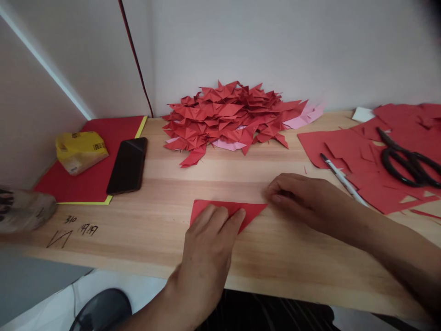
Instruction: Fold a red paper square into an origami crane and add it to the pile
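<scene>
A folded piece of red paper [253, 214] lies on the wooden table in front of me, its narrow point to the right. My left hand [210, 239] presses it flat with bent fingers and the thumb, covering its lower left part. At the paper's right tip is my right hand [299, 195], its fingers curled together and slightly blurred. Whether those fingertips touch the tip, I cannot tell. Behind the hands rises a heap of folded red paper pieces [223, 110], with some pink paper [306, 115] among them.
To the right lie red paper sheets [344, 142], black-handled scissors [406, 161] and a white pen [344, 180]. At left are a black phone [127, 165], a yellow packet [82, 149] on a red sheet [93, 186], and a blurred bag [25, 211]. A wall [275, 50] stands behind.
</scene>
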The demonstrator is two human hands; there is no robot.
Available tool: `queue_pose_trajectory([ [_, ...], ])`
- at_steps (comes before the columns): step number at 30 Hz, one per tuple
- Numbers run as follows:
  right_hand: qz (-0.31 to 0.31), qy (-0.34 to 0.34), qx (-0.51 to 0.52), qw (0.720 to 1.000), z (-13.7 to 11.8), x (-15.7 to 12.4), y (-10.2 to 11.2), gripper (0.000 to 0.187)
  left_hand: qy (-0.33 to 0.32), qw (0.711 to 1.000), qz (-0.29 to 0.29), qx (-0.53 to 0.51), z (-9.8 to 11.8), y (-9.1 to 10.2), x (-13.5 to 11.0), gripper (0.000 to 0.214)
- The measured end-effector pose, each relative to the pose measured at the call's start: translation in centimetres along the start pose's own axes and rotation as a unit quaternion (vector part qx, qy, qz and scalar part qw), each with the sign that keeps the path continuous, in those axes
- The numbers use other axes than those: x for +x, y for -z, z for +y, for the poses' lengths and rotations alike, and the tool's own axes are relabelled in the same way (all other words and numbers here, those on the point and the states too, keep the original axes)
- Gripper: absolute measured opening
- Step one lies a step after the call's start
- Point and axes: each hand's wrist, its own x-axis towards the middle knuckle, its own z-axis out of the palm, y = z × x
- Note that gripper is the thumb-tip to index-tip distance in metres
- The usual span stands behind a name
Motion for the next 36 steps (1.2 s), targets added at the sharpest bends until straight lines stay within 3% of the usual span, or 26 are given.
queue_pose_trajectory([
  [3, 0.011, 0.006, 0.014, 1.000, -0.2, 0.0, 0.0, 0.017, -0.007, 1.000, 0.001, 0.008, 0.0, -0.1, 0.0, 0.032],
  [9, 0.065, 0.139, -0.047, 0.987, -1.5, -1.1, -0.3, 0.021, -0.011, 1.000, -0.001, 0.010, -0.2, -0.2, -0.1, 0.029],
  [15, 0.063, 0.208, -0.144, 0.965, -2.8, -2.2, -0.4, 0.027, -0.026, 1.000, 0.001, 0.014, -0.1, 0.0, 0.0, 0.029],
  [24, 0.025, 0.202, -0.214, 0.955, -2.4, -2.6, -1.4, 0.031, -0.018, 0.999, 0.019, 0.023, 0.2, -0.1, 0.7, 0.017],
  [36, 0.010, 0.176, -0.251, 0.952, -2.6, -3.0, -1.6, 0.039, -0.030, 0.998, 0.018, 0.052, 0.2, -0.1, 0.9, 0.021],
])
